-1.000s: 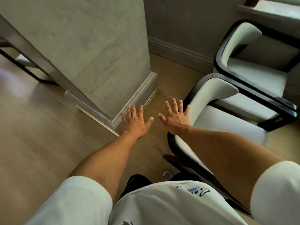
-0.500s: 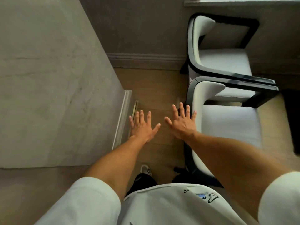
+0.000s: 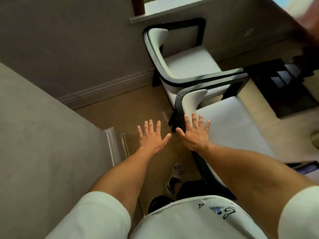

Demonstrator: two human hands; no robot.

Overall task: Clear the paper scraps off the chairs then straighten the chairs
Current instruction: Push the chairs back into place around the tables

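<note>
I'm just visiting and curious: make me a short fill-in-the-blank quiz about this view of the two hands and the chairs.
1. The number of white chairs with black frames in view is ____.
2. Both the left hand and the right hand have their fingers spread ____.
3. The hand over the near chair is the ____ hand.
4. The far chair stands beneath a ____.

Missing words: two; open; right; window sill

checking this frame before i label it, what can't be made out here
- Near chair, head view: its front and right side are hidden by the right forearm and cut off by the frame edge, so scraps there cannot be ruled out.
- Right hand: whether it touches the chair's black rim is unclear.
- Far chair: its right armrest is hidden behind the near chair's back.
- Top right corner: motion-blurred dark shape, unidentifiable.
</note>
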